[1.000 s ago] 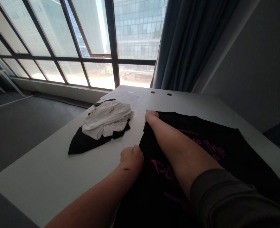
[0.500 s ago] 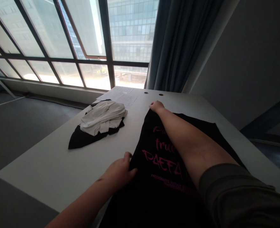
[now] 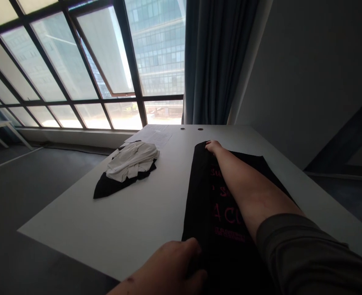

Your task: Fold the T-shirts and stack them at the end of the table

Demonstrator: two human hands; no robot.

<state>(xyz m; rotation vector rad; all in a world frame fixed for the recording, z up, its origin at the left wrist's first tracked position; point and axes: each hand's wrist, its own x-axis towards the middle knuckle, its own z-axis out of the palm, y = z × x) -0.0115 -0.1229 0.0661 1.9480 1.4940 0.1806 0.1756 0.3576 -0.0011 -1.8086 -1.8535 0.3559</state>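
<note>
Fingers of the right hand (image 3: 214,146), just toward 3 o'clock from the middle of view, are pinching the far edge of a black garment (image 3: 197,196). Left hand (image 3: 175,262), at 6 o'clock, is sitting against its near left side, thumb and forefinger bent, a little apart; dark on dark, cannot tell whether cloth is being gripped.

Garment is lying on the white table (image 3: 156,209) from 3 round to 6 o'clock, its plain left band apparently folding over the pink lettering (image 3: 227,213). Judging by its drape: light, soft, limp, unlikely to be slipping or breaking, though prone to creasing. Best holds: the two ends of the left edge, kept taut between hands.

Farther out, a pale cloth (image 3: 132,159) is topping a black cloth (image 3: 110,186) at 8 to 9 o'clock, well apart from both hands. Papers (image 3: 161,137) are lying beyond, toward 11. Curtain (image 3: 218,61) is hanging at 1; windows (image 3: 104,53) are glowing around 10 to 11.
</note>
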